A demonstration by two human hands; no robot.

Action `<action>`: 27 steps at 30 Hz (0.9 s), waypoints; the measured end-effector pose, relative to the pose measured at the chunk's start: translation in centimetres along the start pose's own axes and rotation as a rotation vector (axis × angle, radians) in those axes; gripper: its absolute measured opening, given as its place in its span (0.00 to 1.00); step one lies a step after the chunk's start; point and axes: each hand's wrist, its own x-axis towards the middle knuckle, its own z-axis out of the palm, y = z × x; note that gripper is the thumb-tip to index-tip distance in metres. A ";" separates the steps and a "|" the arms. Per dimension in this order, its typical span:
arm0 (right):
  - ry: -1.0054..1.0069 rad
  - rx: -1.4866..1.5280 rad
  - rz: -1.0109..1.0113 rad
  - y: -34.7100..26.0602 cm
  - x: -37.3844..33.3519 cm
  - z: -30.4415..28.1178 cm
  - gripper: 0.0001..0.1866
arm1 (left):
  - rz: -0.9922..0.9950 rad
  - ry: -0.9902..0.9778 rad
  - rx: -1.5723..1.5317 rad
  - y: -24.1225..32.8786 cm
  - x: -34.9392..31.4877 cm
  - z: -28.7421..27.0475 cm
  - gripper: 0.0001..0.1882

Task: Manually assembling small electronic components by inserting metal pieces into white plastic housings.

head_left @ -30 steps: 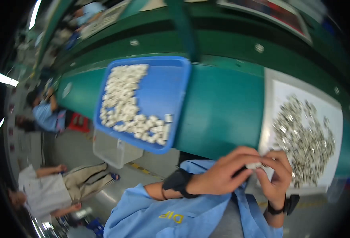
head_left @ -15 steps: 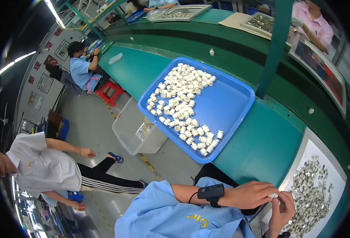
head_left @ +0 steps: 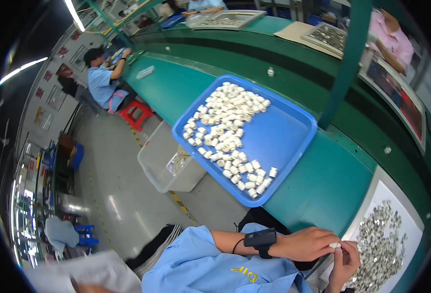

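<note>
My left hand [head_left: 309, 244], with a black device strapped to its wrist, reaches over from the left with fingers closed. Its fingertips meet those of my right hand [head_left: 345, 263], which comes up from the lower edge. Between them is a small white cylindrical piece [head_left: 335, 245], pinched by both hands and partly covered by fingers. Just right of my hands lies a white, light-framed tray [head_left: 385, 188] bearing a spread of small shiny metal parts [head_left: 379, 239]. Farther off, a blue tray [head_left: 288, 146] holds many white ribbed cylindrical pieces [head_left: 235, 105], piled toward its left side.
The trays rest on a green bench [head_left: 313, 195]. Beyond runs a dark green belt [head_left: 225, 53] with scattered white pieces [head_left: 270, 72]; a green post [head_left: 345, 63] rises beside it. A translucent bin [head_left: 166, 166] stands below. Co-workers sit along the line; a blurred person [head_left: 88, 273] is at lower left.
The person in the white shirt has come from the left to the lower edge. White pieces on the belt have shifted slightly right. My hands still pinch the piece, with more of it showing.
</note>
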 end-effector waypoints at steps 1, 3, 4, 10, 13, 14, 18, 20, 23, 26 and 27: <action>0.004 -0.011 -0.033 0.3 1.3 0.0 0.11 | -0.022 -0.022 0.029 -1.1 0.9 -0.4 0.14; 0.039 -0.111 0.016 0.5 3.3 -0.3 0.11 | -0.056 -0.039 -0.050 -3.5 3.0 -0.6 0.13; -0.024 -0.190 -0.013 1.7 5.0 -1.3 0.12 | -0.066 0.006 -0.093 -4.7 4.3 -0.5 0.12; -0.140 -0.022 -0.200 6.7 11.6 -7.9 0.14 | -0.135 -0.044 -0.161 -9.0 11.1 3.9 0.16; -0.022 0.022 -0.200 8.1 10.7 -9.9 0.14 | -0.003 -0.023 -0.056 -10.1 12.8 6.3 0.18; 0.007 0.064 -0.224 8.6 10.6 -10.2 0.14 | 0.024 -0.033 -0.055 -10.5 13.3 6.8 0.18; 0.013 0.018 -0.320 9.7 10.4 -11.9 0.13 | 0.059 -0.037 -0.038 -10.6 14.1 8.3 0.18; -0.001 -0.003 -0.363 10.3 10.4 -12.4 0.13 | 0.054 -0.053 -0.027 -10.7 14.1 8.6 0.18; -0.031 -0.046 -0.460 11.1 10.4 -13.0 0.13 | 0.022 -0.055 -0.066 -10.6 13.8 9.4 0.18; -0.029 -0.095 -0.538 11.8 10.2 -13.2 0.13 | -0.009 -0.069 -0.104 -10.5 13.7 9.5 0.18; -0.030 -0.095 -0.537 11.9 10.2 -13.3 0.13 | -0.025 -0.081 -0.121 -10.4 13.7 9.5 0.17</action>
